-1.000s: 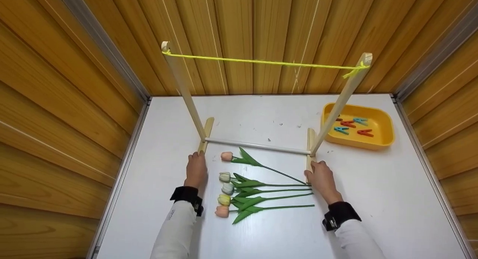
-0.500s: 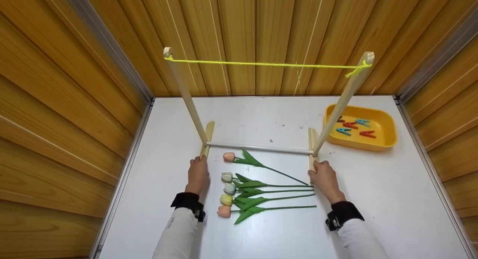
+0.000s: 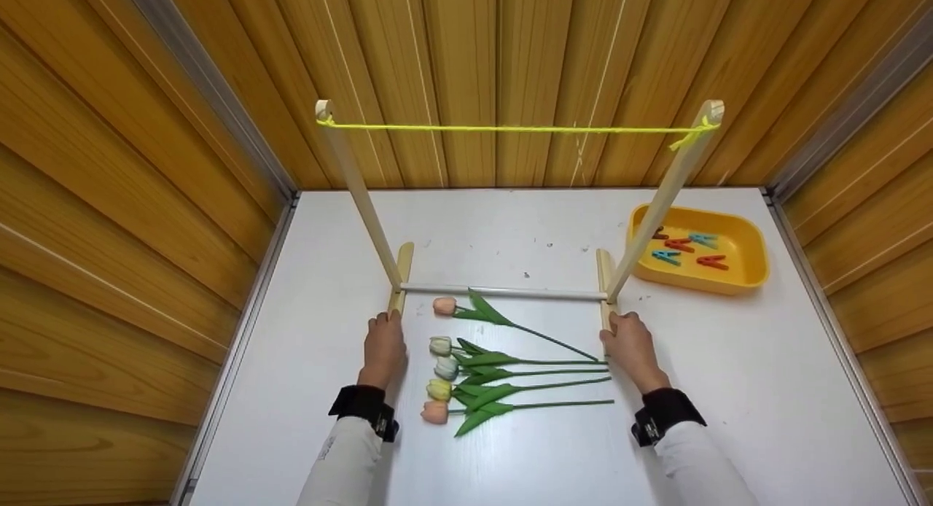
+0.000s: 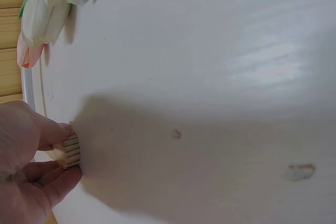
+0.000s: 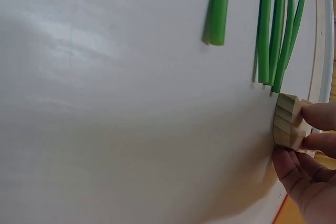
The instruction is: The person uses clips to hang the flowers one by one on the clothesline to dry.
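A wooden stand [image 3: 663, 203] has two upright posts on flat feet, joined low down by a white rod [image 3: 503, 292]. Yellow string [image 3: 503, 129] runs between the post tops, nearly level in the head view. My left hand [image 3: 384, 348] pinches the near end of the left foot [image 4: 72, 150] between thumb and fingers. On the other side, my right hand [image 3: 633, 351] grips the near end of the right foot [image 5: 286, 121]. Several artificial tulips [image 3: 496, 396] lie between my hands, blossoms to the left, their stem ends close to the right foot.
Behind the right post stands a yellow tray [image 3: 751, 273] with several red and blue clothespins [image 3: 713, 262]. Wood-patterned walls [image 3: 496, 68] enclose the white table [image 3: 525, 469] at the back and both sides.
The stand's left side has come toward me along with my left hand, and the string's left end now sits lower in view. My right hand keeps its hold, almost in place.
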